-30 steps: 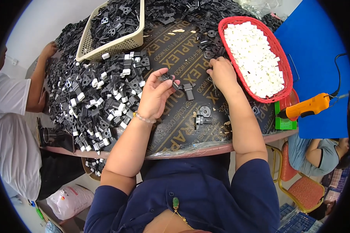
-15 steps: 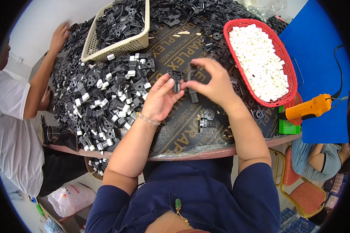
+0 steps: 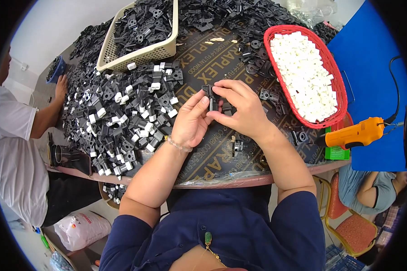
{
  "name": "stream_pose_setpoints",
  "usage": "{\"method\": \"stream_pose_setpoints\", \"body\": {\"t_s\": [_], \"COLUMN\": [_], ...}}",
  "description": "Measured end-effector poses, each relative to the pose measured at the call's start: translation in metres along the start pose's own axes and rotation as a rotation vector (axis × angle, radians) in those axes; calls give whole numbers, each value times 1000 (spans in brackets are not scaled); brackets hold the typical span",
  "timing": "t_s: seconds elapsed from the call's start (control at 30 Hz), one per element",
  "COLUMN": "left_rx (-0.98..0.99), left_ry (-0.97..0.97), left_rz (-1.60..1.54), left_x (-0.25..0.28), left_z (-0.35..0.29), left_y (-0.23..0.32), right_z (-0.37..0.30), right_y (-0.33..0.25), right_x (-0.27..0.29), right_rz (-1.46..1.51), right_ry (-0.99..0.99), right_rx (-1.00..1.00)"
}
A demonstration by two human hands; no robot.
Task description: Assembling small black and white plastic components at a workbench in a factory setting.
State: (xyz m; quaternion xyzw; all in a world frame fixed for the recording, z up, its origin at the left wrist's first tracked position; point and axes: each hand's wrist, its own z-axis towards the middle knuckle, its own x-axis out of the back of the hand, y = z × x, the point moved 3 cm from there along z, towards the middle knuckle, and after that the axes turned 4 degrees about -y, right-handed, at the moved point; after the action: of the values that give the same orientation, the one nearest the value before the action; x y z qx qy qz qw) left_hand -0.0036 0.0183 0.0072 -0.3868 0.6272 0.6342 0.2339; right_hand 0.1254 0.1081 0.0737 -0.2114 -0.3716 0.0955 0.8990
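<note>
A small black plastic part [image 3: 213,105] is held upright between both hands over the middle of the table. My left hand [image 3: 191,121] grips it from the left, thumb on its face. My right hand [image 3: 242,108] is closed on it from the right, fingertips at its top and side; whether a second piece is in those fingers is hidden. Just behind the right fingers, another black part [image 3: 228,108] shows on the table. A further loose black part [image 3: 238,145] lies nearer the table's front edge.
Left is a heap of black parts with white caps [image 3: 117,115], below a cream basket [image 3: 140,58] of black parts. Right are a red basket [image 3: 276,74] of white pieces, an orange electric screwdriver [image 3: 357,132] and a green box [image 3: 337,153]. A co-worker's hand [image 3: 62,88] touches a blue bowl [image 3: 54,76].
My right hand has moved left and down onto the black part, where its fingers now close. The co-worker's raised hand has come down to the blue bowl.
</note>
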Motion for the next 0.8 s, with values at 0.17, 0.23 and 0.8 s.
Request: {"method": "stream_pose_setpoints", "body": {"t_s": [0.17,0.23,0.8], "left_rx": [19,5,13], "left_ry": [-85,-149,-40], "left_rz": [-54,116,844], "left_x": [-10,-18,-18], "left_z": [0,-3,-12], "left_y": [2,4,4], "right_z": [-1,0,1], "right_y": [2,-1,18], "right_x": [1,3,27], "right_rz": [-15,3,316], "right_ry": [10,-58,-314], "right_rx": [-5,29,-264]}}
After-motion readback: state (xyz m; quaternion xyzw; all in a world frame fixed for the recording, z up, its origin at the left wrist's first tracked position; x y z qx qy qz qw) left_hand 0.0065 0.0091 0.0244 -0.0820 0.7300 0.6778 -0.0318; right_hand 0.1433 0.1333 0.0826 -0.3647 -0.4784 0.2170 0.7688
